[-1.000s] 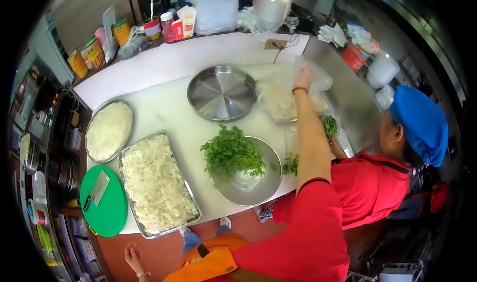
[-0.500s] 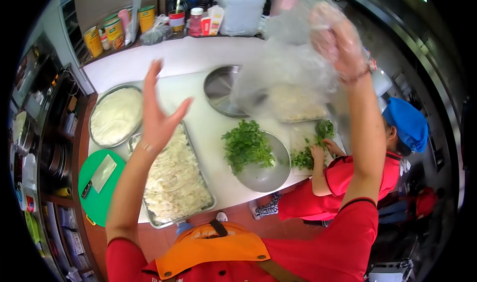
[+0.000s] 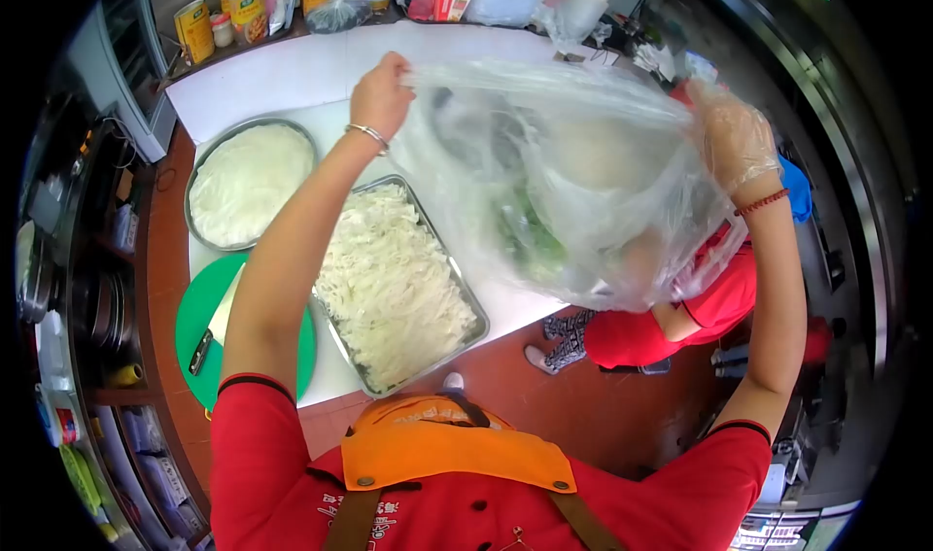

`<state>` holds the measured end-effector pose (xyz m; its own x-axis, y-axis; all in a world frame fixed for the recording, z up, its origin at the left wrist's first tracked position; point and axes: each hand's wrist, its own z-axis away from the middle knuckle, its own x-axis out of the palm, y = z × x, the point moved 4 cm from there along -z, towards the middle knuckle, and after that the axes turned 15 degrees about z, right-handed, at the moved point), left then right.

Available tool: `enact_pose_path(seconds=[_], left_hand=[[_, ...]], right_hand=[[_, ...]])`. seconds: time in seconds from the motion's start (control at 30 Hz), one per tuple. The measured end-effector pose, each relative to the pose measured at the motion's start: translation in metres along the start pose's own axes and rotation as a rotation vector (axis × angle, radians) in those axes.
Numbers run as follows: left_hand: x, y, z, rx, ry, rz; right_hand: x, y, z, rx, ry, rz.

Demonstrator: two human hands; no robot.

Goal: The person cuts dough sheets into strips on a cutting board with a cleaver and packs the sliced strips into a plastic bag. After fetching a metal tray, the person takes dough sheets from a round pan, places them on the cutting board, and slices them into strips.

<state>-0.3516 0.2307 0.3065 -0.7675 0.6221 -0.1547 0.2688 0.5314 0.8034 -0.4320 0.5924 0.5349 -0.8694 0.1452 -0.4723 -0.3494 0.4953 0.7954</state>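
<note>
- Head view: left hand (image 3: 382, 94) pinching edge of clear plastic bag (image 3: 603, 182).
- Right hand (image 3: 736, 138), gloved, gripping opposite edge.
- Yellow tins (image 3: 194, 32): lettering too small to read.

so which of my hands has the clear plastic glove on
Your right hand, with the red beaded bracelet; your left hand, also holding the large translucent plastic bag, is bare.

Nothing legible here, folks: white characters (image 3: 385, 524) near half past six on the red shirt (image 3: 452, 524), too small; six o'clock, orange apron (image 3: 457, 456), lettering (image 3: 439, 415) blurred; ten o'clock, yellow cans (image 3: 194, 32), labels unclear.
</note>
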Motion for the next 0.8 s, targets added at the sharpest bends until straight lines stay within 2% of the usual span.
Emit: enact_pose_path(seconds=[0.07,0.17,0.2,0.3,0.33,0.43,0.47,0.57,0.6,0.63,0.7,0.77,0.8], left_hand=[[-0.023,-0.006,0.008,-0.257,0.053,0.463],[-0.051,0.005,0.019,-0.459,0.213,0.872],[-0.064,0.009,0.024,-0.472,0.124,1.015],[-0.101,0.058,0.048,-0.283,-0.032,0.621],[-0.105,0.078,0.056,0.272,-0.111,0.161],[-0.112,0.116,0.106,0.367,-0.333,-0.813],[-0.120,0.102,0.108,0.266,-0.324,-0.867],[-0.169,0.068,0.097,0.140,-0.147,-0.894],[-0.198,0.035,0.088,0.160,-0.029,-0.861],[-0.220,0.023,0.083,-0.166,0.073,-0.731],[-0.267,-0.027,0.082,-0.684,-0.021,0.303],[-0.254,0.016,0.097,-0.656,0.143,0.625],[-0.248,0.038,0.096,-0.628,0.218,0.783]], right_hand=[[0.025,0.011,0.011,0.066,-0.086,0.093],[0.049,0.024,0.034,0.214,-0.165,0.082],[0.058,0.027,0.042,0.269,-0.180,0.049],[0.077,0.046,0.073,0.455,0.018,-0.079],[0.116,0.063,0.093,0.454,0.138,-0.101],[0.159,0.064,0.124,0.865,0.212,-1.492],[0.160,0.058,0.141,0.978,0.115,-1.686],[0.097,0.015,0.157,0.998,0.286,-1.890],[0.077,0.007,0.161,0.726,0.243,-1.574],[0.057,-0.002,0.166,0.503,0.281,-1.250],[0.027,-0.034,0.176,0.077,0.152,-0.401],[0.071,-0.063,0.189,0.084,-0.303,-0.242],[0.103,-0.074,0.197,0.126,-0.416,-0.221]])
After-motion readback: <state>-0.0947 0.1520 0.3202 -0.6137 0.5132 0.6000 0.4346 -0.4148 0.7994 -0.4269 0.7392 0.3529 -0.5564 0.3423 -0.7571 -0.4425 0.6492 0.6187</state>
